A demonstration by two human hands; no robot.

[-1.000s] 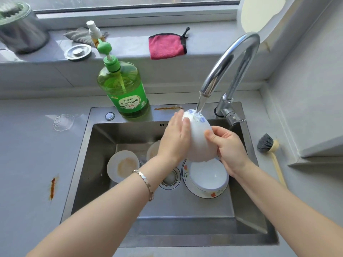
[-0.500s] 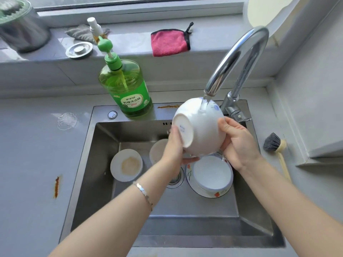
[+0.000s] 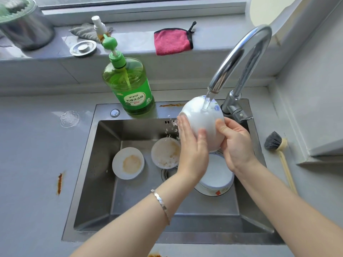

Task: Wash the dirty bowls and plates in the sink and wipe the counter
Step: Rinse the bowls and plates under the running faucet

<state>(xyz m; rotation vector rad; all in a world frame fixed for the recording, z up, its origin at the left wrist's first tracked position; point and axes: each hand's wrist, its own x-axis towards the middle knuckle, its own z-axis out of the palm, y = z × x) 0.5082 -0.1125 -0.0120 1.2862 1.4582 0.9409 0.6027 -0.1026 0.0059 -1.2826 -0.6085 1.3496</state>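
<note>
A white bowl (image 3: 201, 119) with blue flowers is tipped on its side under the running tap (image 3: 239, 58), over the steel sink (image 3: 89, 182). My right hand (image 3: 235, 145) grips its rim from the right, thumb on the outside. My left hand (image 3: 191, 145) lies flat against the bowl's left side, fingers straight. On the sink floor lie a small dirty dish (image 3: 128, 163), a dirty bowl (image 3: 165, 152), and a white bowl (image 3: 217, 175) standing on a patterned plate (image 3: 213, 191).
A green dish-soap bottle (image 3: 130, 86) stands on the sink's back rim. A pink cloth (image 3: 172, 41), grey rag (image 3: 83, 30) and drain stopper (image 3: 83, 48) lie on the sill. A dish brush (image 3: 276, 145) rests on the right counter. Brown stains (image 3: 59, 183) and a puddle (image 3: 69, 118) mark the left counter.
The bowl has been turned under the stream. My left hand moved from under its base up onto its left side, and water now splashes off it.
</note>
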